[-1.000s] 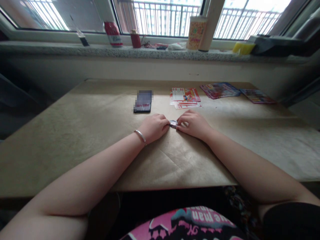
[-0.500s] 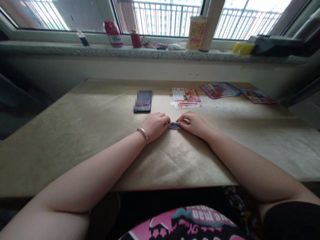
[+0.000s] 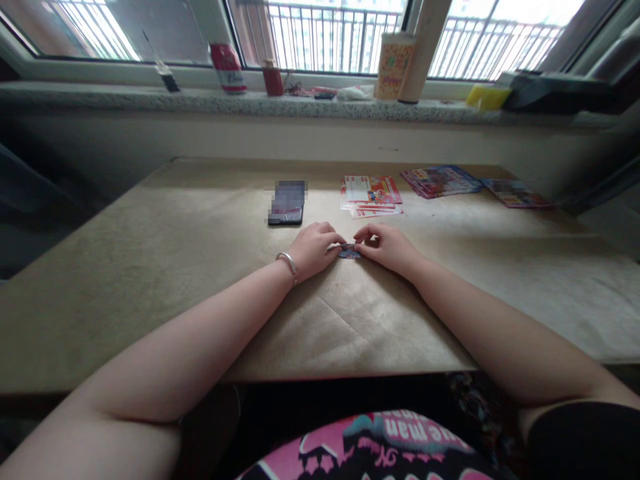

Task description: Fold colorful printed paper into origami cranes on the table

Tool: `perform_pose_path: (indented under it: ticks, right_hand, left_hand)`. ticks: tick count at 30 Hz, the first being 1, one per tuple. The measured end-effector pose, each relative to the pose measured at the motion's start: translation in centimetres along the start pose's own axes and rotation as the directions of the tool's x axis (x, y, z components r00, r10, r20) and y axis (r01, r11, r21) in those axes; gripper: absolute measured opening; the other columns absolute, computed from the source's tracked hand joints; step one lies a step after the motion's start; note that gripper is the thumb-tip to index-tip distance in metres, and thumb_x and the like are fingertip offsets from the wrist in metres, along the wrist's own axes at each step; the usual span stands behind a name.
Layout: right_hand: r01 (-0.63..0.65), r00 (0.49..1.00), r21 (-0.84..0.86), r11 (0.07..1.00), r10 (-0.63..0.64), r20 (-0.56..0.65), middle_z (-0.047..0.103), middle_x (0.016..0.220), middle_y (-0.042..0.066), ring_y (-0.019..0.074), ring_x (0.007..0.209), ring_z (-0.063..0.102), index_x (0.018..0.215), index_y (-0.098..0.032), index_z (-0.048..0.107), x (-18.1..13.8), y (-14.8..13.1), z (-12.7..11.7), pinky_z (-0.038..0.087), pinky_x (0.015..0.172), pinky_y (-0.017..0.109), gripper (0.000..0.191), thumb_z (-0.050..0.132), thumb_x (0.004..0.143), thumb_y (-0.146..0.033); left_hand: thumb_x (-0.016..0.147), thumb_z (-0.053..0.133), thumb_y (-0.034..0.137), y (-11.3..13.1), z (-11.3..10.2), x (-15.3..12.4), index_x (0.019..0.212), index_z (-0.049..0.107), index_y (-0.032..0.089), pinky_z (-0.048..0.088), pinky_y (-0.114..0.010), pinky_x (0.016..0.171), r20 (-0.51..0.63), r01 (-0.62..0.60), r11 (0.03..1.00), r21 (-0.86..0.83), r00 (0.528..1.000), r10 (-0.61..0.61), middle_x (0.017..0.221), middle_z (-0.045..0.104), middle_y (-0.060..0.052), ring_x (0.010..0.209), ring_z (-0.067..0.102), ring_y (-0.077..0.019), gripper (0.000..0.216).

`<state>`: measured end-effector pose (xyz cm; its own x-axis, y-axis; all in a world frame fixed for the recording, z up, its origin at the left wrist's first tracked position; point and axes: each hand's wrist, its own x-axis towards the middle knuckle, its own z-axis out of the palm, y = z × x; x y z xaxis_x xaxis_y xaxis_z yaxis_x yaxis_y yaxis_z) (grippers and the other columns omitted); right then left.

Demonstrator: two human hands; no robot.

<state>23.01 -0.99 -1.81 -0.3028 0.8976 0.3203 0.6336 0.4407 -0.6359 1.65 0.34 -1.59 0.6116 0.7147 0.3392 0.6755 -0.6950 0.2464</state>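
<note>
Between my hands, low over the tabletop, is a small folded piece of printed paper (image 3: 349, 252) in blue and red. My left hand (image 3: 316, 249), with a silver bangle at its wrist, pinches the left end of the paper between thumb and fingers. At the right end, my right hand (image 3: 381, 245) grips it with the thumb and fingertips, the other fingers curled. Fingertips cover both ends of the paper, so its full shape is hidden.
A dark phone (image 3: 288, 202) lies beyond my left hand. Red and white printed sheets (image 3: 373, 192) lie behind my right hand, with colourful printed sheets (image 3: 440, 181) and another stack (image 3: 517, 193) farther right. The windowsill (image 3: 310, 107) holds a red can (image 3: 229, 69) and a patterned cup (image 3: 394, 67).
The fingers of my left hand have stretched slightly right over the paper's top edge. My right fingers have lifted a little; the paper stays in place.
</note>
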Motion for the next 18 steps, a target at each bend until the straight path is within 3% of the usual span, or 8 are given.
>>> perform_pose_path:
  ticks: [8, 15, 18]
  right_hand:
    - [0.125, 0.992, -0.162, 0.979, -0.122, 0.029, 0.070, 0.078, 0.002, 0.0182, 0.081, 0.059, 0.082, -0.023, 0.071, -0.40, 0.00, -0.76, 0.045, 0.069, 0.029, 0.008, 0.068, 0.076, -0.028]
    - [0.264, 0.964, -0.317, 0.911, -0.251, 0.085, 0.070, 0.078, 0.004, 0.0201, 0.082, 0.057, 0.078, -0.021, 0.068, -0.41, -0.20, -0.89, 0.043, 0.075, 0.032, 0.008, 0.067, 0.079, -0.029]
    - [0.295, 0.955, -0.379, 0.877, -0.271, 0.118, 0.070, 0.079, 0.005, 0.0209, 0.082, 0.057, 0.076, -0.019, 0.067, -0.43, -0.77, -1.09, 0.042, 0.075, 0.032, 0.011, 0.065, 0.081, -0.029]
  left_hand:
    - [0.081, 0.062, 0.018, -0.27, 0.23, 0.02, 0.087, 0.072, 0.018, 0.048, -0.029, 0.077, -0.093, -0.080, 0.996, -0.035, 0.993, 0.077, 0.087, 0.066, -0.005, 0.083, 0.061, -0.0174, 0.012]
    - [0.078, 0.061, 0.010, 0.08, 0.08, -0.18, 0.081, 0.070, 0.017, 0.047, -0.025, 0.071, -0.102, -0.140, 0.988, -0.069, 0.986, 0.132, 0.082, 0.066, -0.003, 0.075, 0.060, -0.0142, 0.011]
    - [0.080, 0.063, 0.015, 0.23, 0.07, -0.18, 0.083, 0.069, 0.016, 0.046, -0.024, 0.069, -0.093, -0.150, 0.986, -0.069, 0.985, 0.143, 0.082, 0.065, -0.004, 0.074, 0.059, -0.0140, 0.006]
